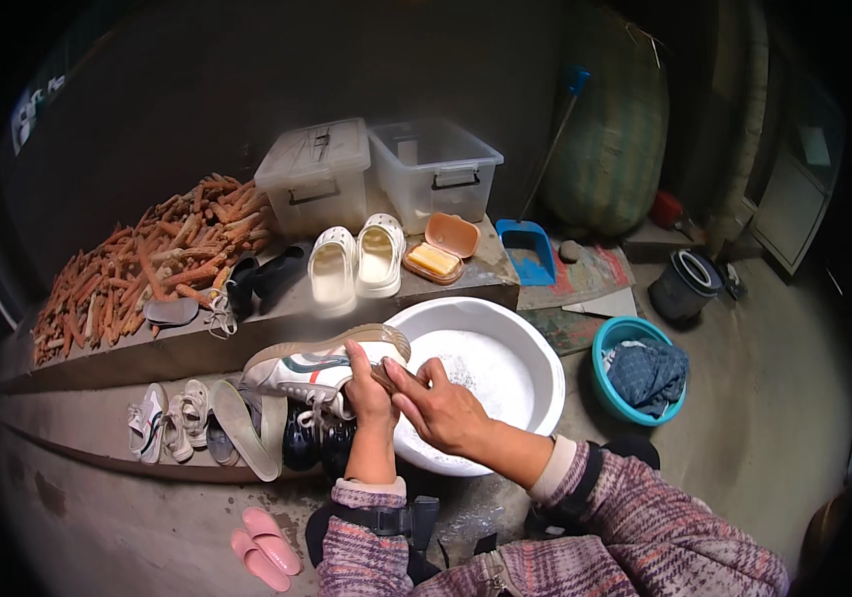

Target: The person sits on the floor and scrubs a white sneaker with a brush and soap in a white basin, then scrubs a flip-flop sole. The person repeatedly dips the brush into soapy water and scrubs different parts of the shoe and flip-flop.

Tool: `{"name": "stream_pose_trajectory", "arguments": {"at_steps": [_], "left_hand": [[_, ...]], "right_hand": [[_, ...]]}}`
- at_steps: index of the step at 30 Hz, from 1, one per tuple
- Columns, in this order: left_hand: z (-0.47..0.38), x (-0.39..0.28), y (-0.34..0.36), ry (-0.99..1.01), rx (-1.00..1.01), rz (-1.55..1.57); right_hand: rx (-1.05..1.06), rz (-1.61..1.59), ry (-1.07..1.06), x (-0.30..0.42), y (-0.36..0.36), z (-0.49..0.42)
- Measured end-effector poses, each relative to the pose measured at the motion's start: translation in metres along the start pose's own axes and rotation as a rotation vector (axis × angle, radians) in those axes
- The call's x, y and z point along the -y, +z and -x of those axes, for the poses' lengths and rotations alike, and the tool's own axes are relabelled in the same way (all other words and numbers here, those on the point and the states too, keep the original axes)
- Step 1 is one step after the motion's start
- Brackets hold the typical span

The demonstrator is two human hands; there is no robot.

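A white sneaker [299,371] with dark green and red stripes lies on its side in the air, sole turned up and away, laces dangling. My left hand [371,392] grips it near the end by the basin, thumb over the upper. In my right hand [441,410] is a brown tool [385,378], probably a brush; its working side is hidden by my fingers and the shoe. Just beyond and below my hands stands a white plastic basin [551,373] with sudsy water. A bar of yellow soap [433,260] rests in an open orange soap box [453,236] on the ledge.
Cream clogs [333,272] and clear storage boxes [314,175] stand on the ledge by heaped corncobs [157,261]. Several shoes [146,424] and insoles [243,425] line the lower step. Pink slippers [265,551] lie at left; a teal basin [601,388] holds cloth at right.
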State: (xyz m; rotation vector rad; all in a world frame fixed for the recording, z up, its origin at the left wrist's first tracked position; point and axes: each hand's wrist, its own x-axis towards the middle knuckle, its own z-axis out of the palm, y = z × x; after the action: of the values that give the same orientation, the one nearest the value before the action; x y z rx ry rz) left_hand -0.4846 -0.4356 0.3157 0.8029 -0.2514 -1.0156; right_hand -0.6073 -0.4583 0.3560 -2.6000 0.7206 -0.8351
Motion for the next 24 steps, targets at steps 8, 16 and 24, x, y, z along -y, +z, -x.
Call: {"name": "stream_pose_trajectory", "arguments": {"at_steps": [8,16,24], "left_hand": [[0.003,0.013,0.014,0.104,-0.087,0.008],[0.002,0.041,0.018,-0.055,-0.096,-0.259],[0.008,0.039,0.032,-0.042,-0.057,-0.276]], "right_hand": [[0.048,-0.001,0.014,-0.013,-0.001,0.008],[-0.138,0.081,0.042,-0.028,-0.004,0.019],[-0.148,0.107,0.038,-0.032,-0.007,0.024]]}}
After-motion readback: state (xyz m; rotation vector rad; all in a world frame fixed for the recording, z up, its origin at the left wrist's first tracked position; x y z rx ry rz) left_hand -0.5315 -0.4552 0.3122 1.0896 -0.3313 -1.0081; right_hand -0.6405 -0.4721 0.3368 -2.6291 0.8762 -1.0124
